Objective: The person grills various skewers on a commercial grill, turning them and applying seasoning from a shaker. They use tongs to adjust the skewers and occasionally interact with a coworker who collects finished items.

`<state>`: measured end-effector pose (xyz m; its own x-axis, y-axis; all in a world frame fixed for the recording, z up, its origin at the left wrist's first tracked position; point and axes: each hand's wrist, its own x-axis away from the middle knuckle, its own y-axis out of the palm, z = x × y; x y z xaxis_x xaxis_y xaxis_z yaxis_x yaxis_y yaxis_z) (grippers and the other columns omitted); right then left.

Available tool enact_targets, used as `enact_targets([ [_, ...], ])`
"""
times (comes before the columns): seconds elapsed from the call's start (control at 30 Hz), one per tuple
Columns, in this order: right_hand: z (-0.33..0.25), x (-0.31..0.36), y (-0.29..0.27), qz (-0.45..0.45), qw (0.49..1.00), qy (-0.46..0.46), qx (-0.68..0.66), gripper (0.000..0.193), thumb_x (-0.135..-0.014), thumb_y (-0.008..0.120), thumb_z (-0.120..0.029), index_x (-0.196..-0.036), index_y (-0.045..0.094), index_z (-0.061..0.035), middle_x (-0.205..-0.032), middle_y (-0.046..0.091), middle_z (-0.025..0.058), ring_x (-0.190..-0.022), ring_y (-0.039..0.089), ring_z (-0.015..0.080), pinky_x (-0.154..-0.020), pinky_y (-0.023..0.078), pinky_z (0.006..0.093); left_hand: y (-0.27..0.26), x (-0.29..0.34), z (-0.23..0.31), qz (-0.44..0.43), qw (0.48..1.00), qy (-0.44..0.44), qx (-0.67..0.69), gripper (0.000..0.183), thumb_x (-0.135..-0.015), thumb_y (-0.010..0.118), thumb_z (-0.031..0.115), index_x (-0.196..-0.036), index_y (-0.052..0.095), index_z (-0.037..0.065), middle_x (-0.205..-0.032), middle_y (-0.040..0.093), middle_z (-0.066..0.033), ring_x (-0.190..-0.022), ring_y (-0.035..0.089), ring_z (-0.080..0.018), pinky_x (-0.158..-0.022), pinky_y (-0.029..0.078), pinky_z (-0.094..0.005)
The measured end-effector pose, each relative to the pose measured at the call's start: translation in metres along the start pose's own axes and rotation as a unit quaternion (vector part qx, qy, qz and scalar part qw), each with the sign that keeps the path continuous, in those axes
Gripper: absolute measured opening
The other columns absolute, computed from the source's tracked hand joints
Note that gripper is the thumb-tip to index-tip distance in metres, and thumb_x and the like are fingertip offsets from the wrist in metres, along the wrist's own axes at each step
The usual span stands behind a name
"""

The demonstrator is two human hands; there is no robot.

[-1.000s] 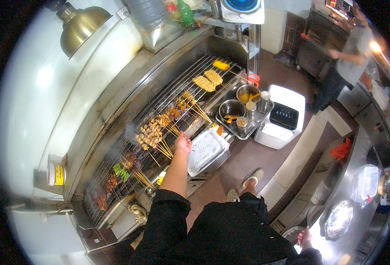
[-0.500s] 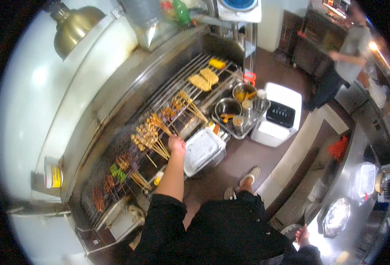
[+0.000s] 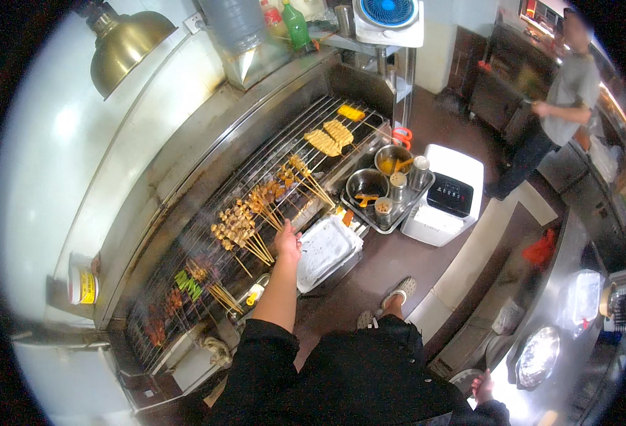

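My left hand (image 3: 287,243) reaches over the front edge of a long charcoal grill (image 3: 217,167), close to the stick ends of the grilling skewers. Its fingers are stretched and apart, and I see nothing in them. Beside it lie meat skewers (image 3: 235,226) with pale chunks and a bunch of browner skewers (image 3: 265,199), sticks pointing toward me. Just right of the hand is a white rectangular tray (image 3: 331,245). My right hand (image 3: 481,387) hangs low at the right by the steel counter (image 3: 501,373), next to a round dish (image 3: 463,378); its fingers are too small to read.
Flat yellow pieces (image 3: 328,138) lie at the grill's far end. A seasoning tray (image 3: 398,213) with bowls and shakers stands by a white appliance (image 3: 444,195). Green skewers (image 3: 187,284) sit nearer left. A foil-like bowl (image 3: 539,357) rests on the counter. Another person (image 3: 568,92) stands far right.
My left hand has loosened from the ends of the browner skewers and moved slightly down and right, fingers now extended. The skewers lie on the grill. The other person's arm has shifted slightly.
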<state>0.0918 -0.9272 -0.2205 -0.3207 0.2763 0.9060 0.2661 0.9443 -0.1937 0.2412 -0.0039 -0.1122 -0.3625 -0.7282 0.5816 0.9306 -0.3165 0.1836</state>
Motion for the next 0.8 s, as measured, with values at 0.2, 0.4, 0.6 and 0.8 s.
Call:
enact_targets([
  [0.2, 0.019, -0.027, 0.018, 0.119, 0.99, -0.075, -0.013, 0.062, -0.093, 0.06, -0.06, -0.11, 0.056, -0.0002, -0.073, 0.062, 0.0104, -0.056, 0.062, 0.0213, -0.033, 0.035, 0.031, 0.005, -0.003, 0.004, -0.06, 0.986, -0.036, 0.15, 0.013, -0.099, 0.065, 0.033, -0.103, 0.061, 0.022, -0.085, 0.057, 0.0078, -0.066, 0.05, -0.0071, -0.047, 0.033, -0.0225],
  [0.4, 0.024, -0.01, 0.13, -0.068, 0.996, -0.038, 0.043, 0.055, -0.093, 0.066, -0.052, -0.103, 0.06, 0.0014, -0.076, 0.065, 0.0138, -0.055, 0.061, 0.0256, -0.044, 0.047, 0.0391, -0.002, -0.004, 0.004, -0.098, 0.971, -0.069, 0.205, 0.013, -0.1, 0.062, 0.032, -0.107, 0.061, 0.022, -0.08, 0.052, 0.0082, -0.063, 0.045, -0.0074, -0.047, 0.033, -0.0221],
  [0.6, 0.004, 0.004, 0.231, -0.17, 0.968, -0.031, 0.183, 0.057, -0.093, 0.066, -0.05, -0.118, 0.058, -0.0001, -0.098, 0.067, 0.019, -0.078, 0.067, 0.0304, -0.063, 0.055, 0.0437, -0.001, -0.017, 0.001, -0.092, 0.972, -0.092, 0.194, 0.014, -0.1, 0.061, 0.034, -0.109, 0.061, 0.023, -0.077, 0.054, 0.0083, -0.064, 0.051, -0.009, -0.05, 0.036, -0.0251],
  [0.8, -0.023, 0.002, 0.262, -0.192, 0.96, -0.074, 0.189, 0.039, -0.096, 0.064, -0.042, -0.103, 0.057, -0.0043, -0.077, 0.061, 0.0107, -0.069, 0.06, 0.0272, -0.055, 0.046, 0.0365, -0.001, -0.019, -0.007, -0.096, 0.974, -0.064, 0.193, 0.015, -0.099, 0.062, 0.035, -0.108, 0.062, 0.023, -0.078, 0.056, 0.0078, -0.066, 0.053, -0.0107, -0.057, 0.038, -0.0284],
])
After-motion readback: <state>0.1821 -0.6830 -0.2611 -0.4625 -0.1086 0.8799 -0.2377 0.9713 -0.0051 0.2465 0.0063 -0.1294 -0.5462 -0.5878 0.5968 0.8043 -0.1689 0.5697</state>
